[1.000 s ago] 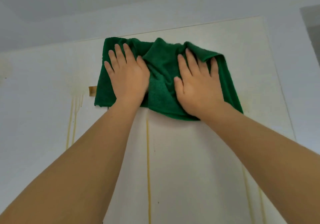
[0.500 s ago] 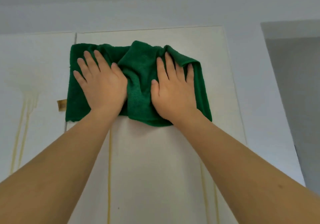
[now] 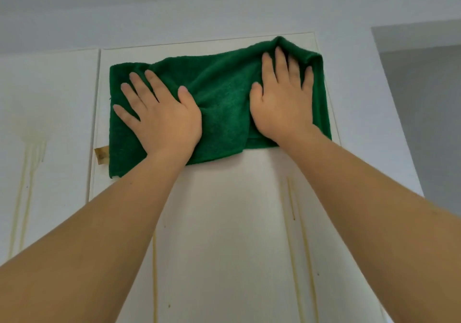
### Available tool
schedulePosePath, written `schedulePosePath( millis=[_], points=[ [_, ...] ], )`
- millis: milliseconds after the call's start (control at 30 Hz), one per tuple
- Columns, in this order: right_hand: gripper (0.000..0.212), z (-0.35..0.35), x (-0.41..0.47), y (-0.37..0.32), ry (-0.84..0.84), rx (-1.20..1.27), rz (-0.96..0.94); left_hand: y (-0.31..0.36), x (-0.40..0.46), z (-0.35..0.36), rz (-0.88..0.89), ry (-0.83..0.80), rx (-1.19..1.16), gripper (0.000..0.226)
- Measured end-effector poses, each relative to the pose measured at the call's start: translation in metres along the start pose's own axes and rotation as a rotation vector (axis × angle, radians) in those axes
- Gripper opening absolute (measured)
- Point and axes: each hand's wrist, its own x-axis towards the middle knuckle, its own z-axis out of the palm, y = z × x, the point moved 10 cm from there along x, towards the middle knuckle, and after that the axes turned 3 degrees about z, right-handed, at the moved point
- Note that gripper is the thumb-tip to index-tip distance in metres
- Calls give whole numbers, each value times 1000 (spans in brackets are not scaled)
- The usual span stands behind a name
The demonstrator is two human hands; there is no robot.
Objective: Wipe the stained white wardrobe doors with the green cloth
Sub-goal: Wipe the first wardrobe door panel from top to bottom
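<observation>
The wardrobe door [image 3: 224, 223] in front of the person fills most of what I can see, a tall off-white panel reaching almost to the ceiling, with a second door [image 3: 47, 123] just beside it on the left across a narrow seam. Both are marked: thin yellowish drip lines [image 3: 291, 223] run down the near door below the cloth, and the left door carries a pale blotch with its own runs beneath it.

Spread across the top of the near door is the green cloth [image 3: 219, 103], pressed flat against the panel and stretched nearly from edge to edge, which I take to be a way of covering the full width in one pass. Its upper right corner is bunched into a fold, close to the door's top edge.

The left hand [image 3: 162, 120] lies on the cloth's left half with fingers straight and fanned, palm pushing it into the door rather than gripping. The right hand [image 3: 282, 100] presses the right half the same way, fingers extended up into the fold.

A small tan label [image 3: 101, 155] pokes out from the cloth's lower left edge, over the seam.
</observation>
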Motion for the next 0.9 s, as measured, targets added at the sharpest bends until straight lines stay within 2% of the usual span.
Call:
schedulePosePath(
  millis=[133,233,433,600,700,900],
  points=[
    [63,-4,-51,3,47,9,49,-1,2,-1,1,4,-1,71],
    [65,2,-80,11,-8,-16,48,1,0,-1,2,0,1,71],
    [63,-3,-15,19,-57,-33,-44,4,-4,-1,27,-19,1,72],
    [65,-7,-58,22,-1,-42,6,4,-8,-3,45,-23,0,71],
    [69,1,-78,26,-65,-75,2,8,-11,-3,62,-23,0,71],
    [66,-4,-26,32,-57,-45,0,8,-16,1,94,-26,22,71]
  ],
)
